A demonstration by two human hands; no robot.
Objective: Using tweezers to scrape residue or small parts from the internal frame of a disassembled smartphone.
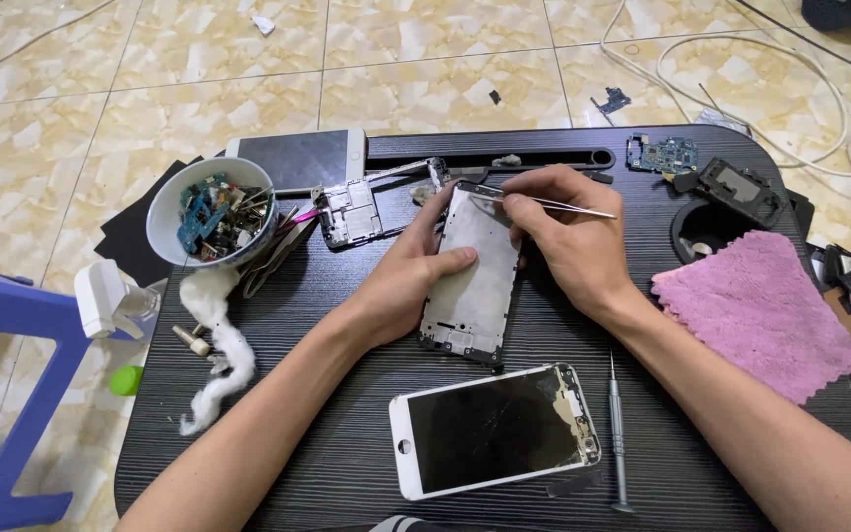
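Observation:
My left hand (408, 276) grips the left edge of a bare silver phone frame (475, 281) that lies on the black table (347, 453), thumb across its face. My right hand (565, 232) rests at the frame's upper right and holds thin metal tweezers (558, 204); their tips point left onto the frame's top edge. A white phone with a cracked dark screen (494, 429) lies in front of the frame. Left of the frame sits a metal inner plate (350, 212).
A white bowl (211, 215) of small phone parts stands at the left, with cotton wadding (221, 340) below it. A screwdriver (617, 433), a pink cloth (755, 310), a circuit board (664, 154) and another white phone (297, 158) also lie on the table. Cables cross the tiled floor.

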